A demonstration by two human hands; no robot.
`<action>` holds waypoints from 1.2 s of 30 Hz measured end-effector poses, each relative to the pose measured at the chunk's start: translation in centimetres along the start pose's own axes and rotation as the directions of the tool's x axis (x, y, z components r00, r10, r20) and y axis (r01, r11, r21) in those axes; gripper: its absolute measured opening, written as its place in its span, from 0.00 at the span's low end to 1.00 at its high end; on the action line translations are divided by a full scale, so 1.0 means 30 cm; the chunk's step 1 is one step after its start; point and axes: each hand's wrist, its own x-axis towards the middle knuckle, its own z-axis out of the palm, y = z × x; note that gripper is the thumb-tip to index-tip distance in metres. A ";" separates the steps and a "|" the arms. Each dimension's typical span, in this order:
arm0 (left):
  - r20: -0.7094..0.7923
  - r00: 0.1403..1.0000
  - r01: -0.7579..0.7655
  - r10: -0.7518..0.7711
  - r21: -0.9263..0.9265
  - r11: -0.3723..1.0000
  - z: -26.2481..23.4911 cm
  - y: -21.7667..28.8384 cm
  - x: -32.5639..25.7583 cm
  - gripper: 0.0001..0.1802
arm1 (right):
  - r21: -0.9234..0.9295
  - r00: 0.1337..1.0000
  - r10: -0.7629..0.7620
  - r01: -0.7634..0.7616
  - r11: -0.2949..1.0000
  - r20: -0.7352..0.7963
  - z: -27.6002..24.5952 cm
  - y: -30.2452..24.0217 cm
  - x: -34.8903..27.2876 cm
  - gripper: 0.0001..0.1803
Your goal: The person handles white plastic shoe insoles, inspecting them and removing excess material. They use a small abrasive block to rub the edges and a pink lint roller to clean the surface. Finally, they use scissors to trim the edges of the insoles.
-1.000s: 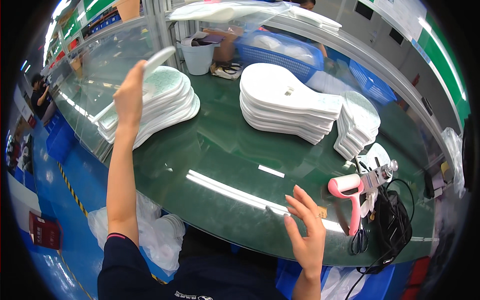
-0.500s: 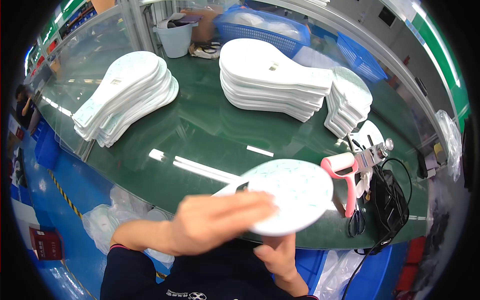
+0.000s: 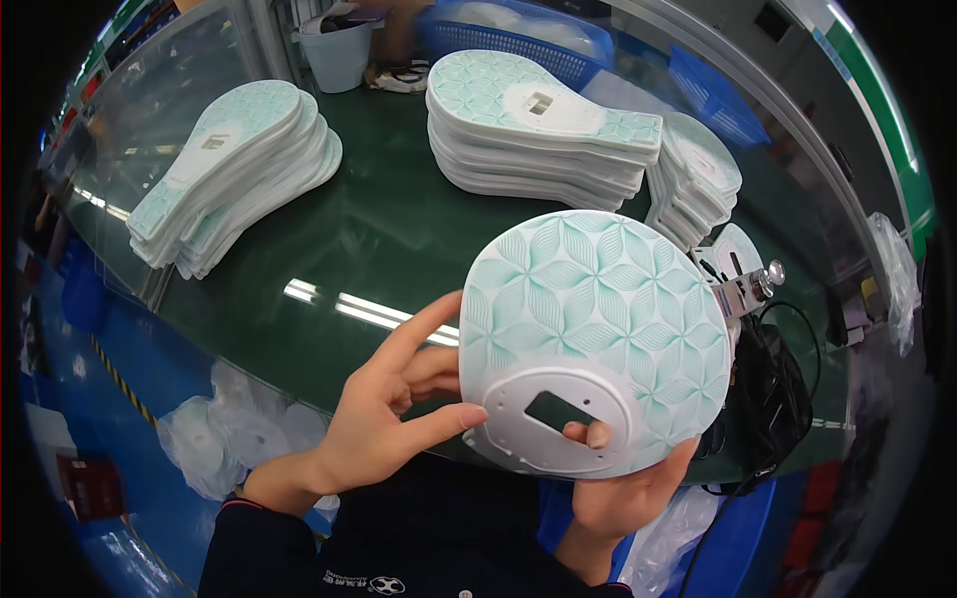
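Observation:
Upright in front of me is a paddle-shaped white plastic panel [image 3: 598,299] with a green leaf-and-petal pattern. A smooth white oval with a rectangular cutout lies near its lower end. My left hand [image 3: 369,414] grips its left edge, thumb on the front and fingers reaching behind. My right hand [image 3: 628,503] holds it at the lower right from underneath, and its fingertips show through the cutout. The panel's narrow end is out of sight. Similar panels are piled in a left stack [image 3: 254,115], a middle stack [image 3: 488,85] and a right stack [image 3: 693,154].
The green table [image 3: 389,234] carries the stacks. A metal dispenser bottle [image 3: 748,289] and a black bag [image 3: 773,404] with a cable are at the right. Behind stand a white bucket [image 3: 336,55] and blue baskets [image 3: 568,70]. Plastic bags [image 3: 219,444] hang by the left table edge.
The panel has been tilted up so its patterned face turns toward me. My left hand has moved off its face to its left edge. The pink roller is now hidden behind the panel.

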 end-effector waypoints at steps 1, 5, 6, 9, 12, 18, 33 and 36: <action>0.035 0.999 -0.003 0.002 0.021 1.000 -0.010 0.011 -0.008 0.36 | 0.004 0.999 0.002 -0.002 1.000 -0.032 0.001 -0.009 -0.001 0.31; 0.054 0.996 -0.065 0.065 -0.005 0.998 0.002 0.037 -0.027 0.30 | -0.211 0.956 -0.245 0.209 0.955 -0.159 -0.024 -0.018 -0.005 0.28; 0.062 0.995 -0.076 0.076 -0.010 0.997 0.002 0.041 -0.030 0.29 | -0.318 0.928 -0.333 0.269 0.909 -0.169 -0.032 -0.019 -0.008 0.27; 0.060 0.992 -0.110 0.115 -0.080 0.991 0.005 0.039 -0.043 0.25 | -0.706 0.843 -0.536 0.349 0.616 -0.050 -0.081 -0.011 -0.028 0.26; 0.102 0.985 -0.132 0.142 -0.095 0.987 0.008 0.057 -0.051 0.22 | -0.804 0.808 -0.588 0.326 0.497 -0.035 -0.101 -0.008 -0.043 0.27; 0.124 0.971 -0.184 0.205 -0.164 0.969 0.004 0.052 -0.058 0.18 | -0.579 0.712 -0.596 0.324 0.748 -0.371 -0.045 -0.010 -0.028 0.28; -0.032 0.967 -0.253 0.251 -0.044 0.967 -0.010 0.030 -0.069 0.12 | -0.907 0.802 -0.550 0.382 0.176 0.231 -0.106 -0.021 -0.041 0.61; -0.034 0.970 -0.242 0.240 -0.051 0.969 -0.012 0.030 -0.071 0.11 | -0.727 0.787 -0.567 0.238 0.644 -0.244 -0.064 -0.016 -0.038 0.57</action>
